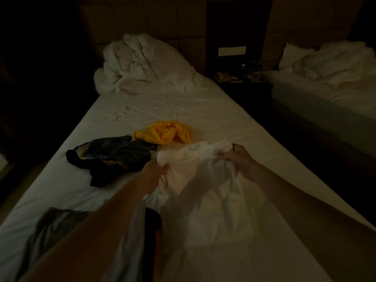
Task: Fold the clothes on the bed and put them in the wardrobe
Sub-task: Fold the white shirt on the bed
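Clothes lie scattered on the bed, and one of them, a white garment, is held up above the sheet by both hands. Left hand grips its upper left edge, fingers curled round a bunch of the cloth; right hand pinches the upper right edge, thumb and fingers closed on the fabric. Between the two hands the top edge is stretched across, and the rest of the white garment hangs down toward the person, its lower part blurred in the dim light, so whether it touches the sheet cannot be told. Just beyond the white garment, toward the head of the bed, sits a crumpled yellow garment. Left of the yellow garment and touching it lies a dark garment, bunched up, possibly with a lighter lining showing. Nearer the person, at the bed's left edge and under the left forearm, lies a grey garment. At the far end of the bed a white duvet is heaped up. Right of the bed, across a dark gap, stands a second bed with rumpled white bedding, and between the two heads is a nightstand with small items too dim to make out.
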`<move>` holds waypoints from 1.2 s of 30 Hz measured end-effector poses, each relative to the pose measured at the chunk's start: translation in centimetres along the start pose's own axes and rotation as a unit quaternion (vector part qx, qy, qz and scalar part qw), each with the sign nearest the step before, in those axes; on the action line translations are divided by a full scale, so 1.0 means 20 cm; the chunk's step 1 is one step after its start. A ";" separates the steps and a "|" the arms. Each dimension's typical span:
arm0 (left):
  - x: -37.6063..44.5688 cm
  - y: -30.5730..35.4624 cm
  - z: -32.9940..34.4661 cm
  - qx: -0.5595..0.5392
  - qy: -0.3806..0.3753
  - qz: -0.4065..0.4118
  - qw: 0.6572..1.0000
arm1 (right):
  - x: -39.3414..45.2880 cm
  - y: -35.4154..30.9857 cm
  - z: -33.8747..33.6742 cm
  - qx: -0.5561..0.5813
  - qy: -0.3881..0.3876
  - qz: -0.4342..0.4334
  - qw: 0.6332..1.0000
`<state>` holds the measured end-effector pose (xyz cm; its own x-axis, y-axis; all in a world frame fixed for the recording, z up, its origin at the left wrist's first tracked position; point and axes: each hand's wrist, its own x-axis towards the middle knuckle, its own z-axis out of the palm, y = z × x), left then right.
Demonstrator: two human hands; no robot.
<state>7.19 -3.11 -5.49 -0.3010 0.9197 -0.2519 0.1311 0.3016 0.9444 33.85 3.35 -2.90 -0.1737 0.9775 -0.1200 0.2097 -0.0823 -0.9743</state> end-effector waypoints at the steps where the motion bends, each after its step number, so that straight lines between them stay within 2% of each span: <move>1: -0.10 0.05 -0.01 -0.006 0.006 0.024 1.000 | -0.08 -0.05 -0.03 0.000 0.005 -0.012 1.000; 5: -0.43 0.20 -0.06 -0.012 0.029 0.091 0.995 | -0.40 -0.25 -0.11 -0.002 0.051 -0.058 0.997; 9: -0.74 0.29 -0.10 -0.067 0.064 0.139 0.986 | -0.71 -0.41 -0.17 -0.003 0.074 -0.107 0.992; 14: -1.07 0.39 -0.15 -0.115 0.080 0.178 0.974 | -1.03 -0.55 -0.24 0.025 0.056 -0.151 0.987; 19: -1.37 0.47 -0.20 -0.125 0.077 0.236 0.961 | -1.29 -0.67 -0.29 0.044 0.040 -0.160 0.985; 26: -1.72 0.47 -0.47 -0.115 0.103 0.276 0.949 | -1.61 -0.78 -0.18 0.057 -0.073 -0.160 0.983; 32: -1.95 0.33 -0.80 -0.131 0.134 0.261 0.947 | -1.73 -0.72 0.19 0.067 -0.146 -0.144 0.976; 36: -1.98 0.19 -1.04 -0.123 0.163 0.224 0.953 | -1.68 -0.67 0.47 0.069 -0.180 -0.113 0.975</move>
<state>0.03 -43.56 12.45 -0.5496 0.8036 0.2284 0.1018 -0.2069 0.9730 27.77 -30.27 12.41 -0.5318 0.8443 0.0667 -0.0004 0.0785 -0.9969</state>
